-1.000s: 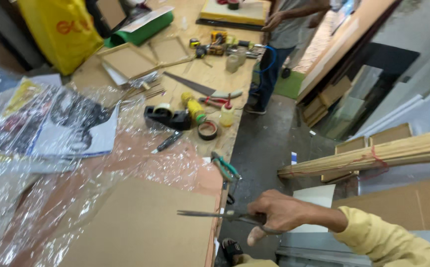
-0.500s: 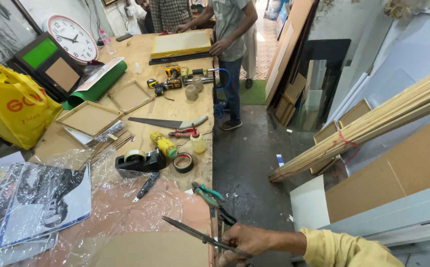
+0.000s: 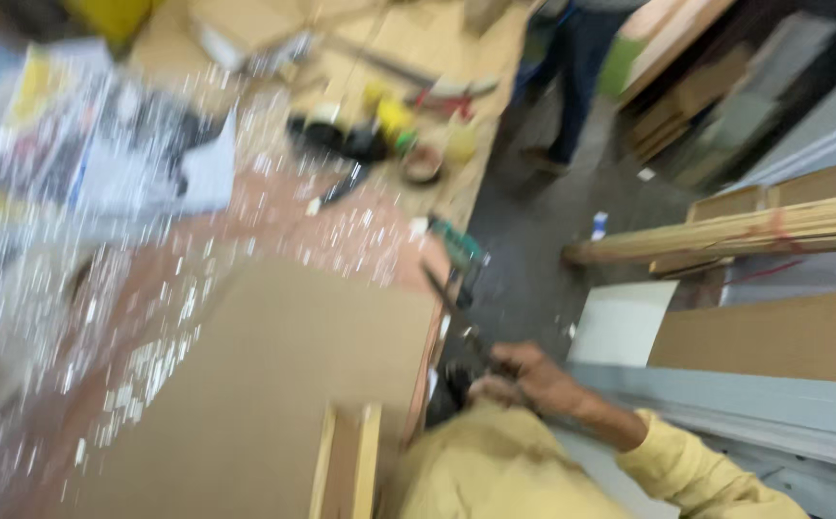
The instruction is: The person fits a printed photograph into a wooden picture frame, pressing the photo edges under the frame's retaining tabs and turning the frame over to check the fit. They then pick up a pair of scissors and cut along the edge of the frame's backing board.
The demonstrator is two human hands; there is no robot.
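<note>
Because the frame is badly motion-blurred, small details are uncertain.

Right hand: the right hand [image 3: 519, 377], in a yellow sleeve, is clenched around the dark handles of a long pair of metal scissors [image 3: 456, 317], just off the right edge of the table [image 3: 274, 216]; the blades point up and away along that edge.

Left hand: out of sight, so I cannot tell what it is doing.

Risk: the blade tips look close to the table edge and to a green-handled tool [image 3: 458, 242] that overhangs it; I judge a careless swing could knock that tool to the floor or snag the crinkled clear plastic sheet [image 3: 100, 288] over the table.

Second risk: another person's legs in dark trousers [image 3: 572, 86] stand by the far right edge, within the line of the blades.

Near edge: a large flat brown cardboard sheet [image 3: 264, 384], with a pale wooden frame piece [image 3: 346, 461] on it.

Packages: printed paper packets in clear wrap [image 3: 91, 144] lie at the far left, white, black and yellow; print unreadable.

Far corner: a yellow plastic bag [image 3: 115, 14].

Middle: a brown tape roll [image 3: 424, 163] near small yellow containers [image 3: 394, 115].
</note>
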